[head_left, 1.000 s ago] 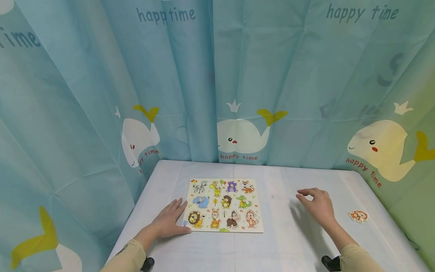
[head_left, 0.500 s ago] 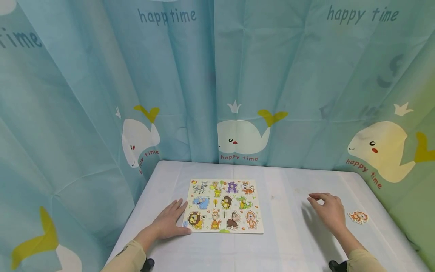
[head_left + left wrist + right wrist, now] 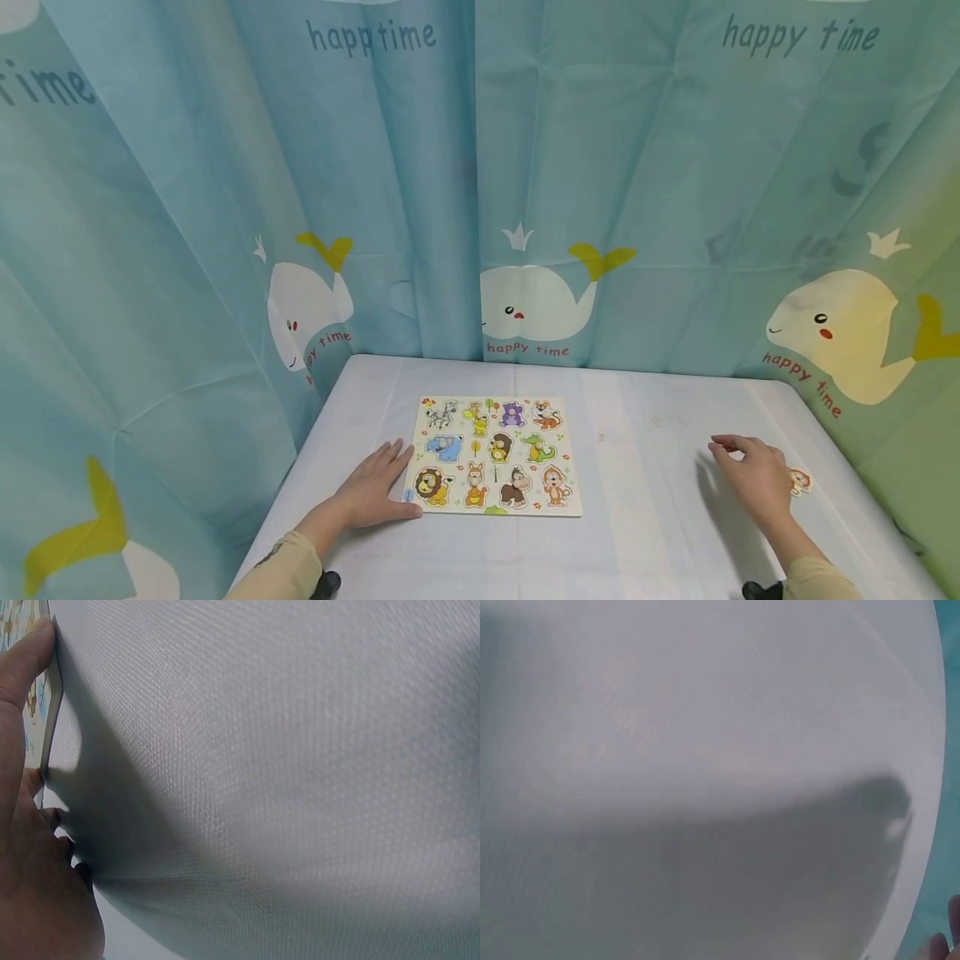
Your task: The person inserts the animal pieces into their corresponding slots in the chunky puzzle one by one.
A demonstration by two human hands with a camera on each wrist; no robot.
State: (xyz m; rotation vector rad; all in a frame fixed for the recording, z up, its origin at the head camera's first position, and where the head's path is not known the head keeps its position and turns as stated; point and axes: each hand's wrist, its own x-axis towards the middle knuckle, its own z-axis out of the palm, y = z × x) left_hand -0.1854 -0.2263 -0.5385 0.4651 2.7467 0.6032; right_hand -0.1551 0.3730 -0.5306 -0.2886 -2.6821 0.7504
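A wooden animal puzzle board (image 3: pixel 487 498) lies at the middle of the table, its animal pieces arranged in rows. My left hand (image 3: pixel 371 490) rests at its left edge, fingers spread and thumb at the near left corner. The left wrist view shows that thumb (image 3: pixel 30 660) against the board's side (image 3: pixel 54 712). To the right, my right hand (image 3: pixel 757 479) hovers over the table, fingers loosely bent, with nothing visible in them. A loose monkey piece (image 3: pixel 801 481) lies just beyond it, partly covered by the hand. Only fingertips (image 3: pixel 939 946) show in the right wrist view.
A white cloth covers the table (image 3: pixel 637 533). Behind and at both sides hangs a blue-green curtain (image 3: pixel 420 167) with whale prints. The table's right edge (image 3: pixel 847 442) runs beyond the loose piece.
My right hand has moved right and a little nearer to me, and now partly covers the loose monkey piece. The left hand and the board have stayed in place.
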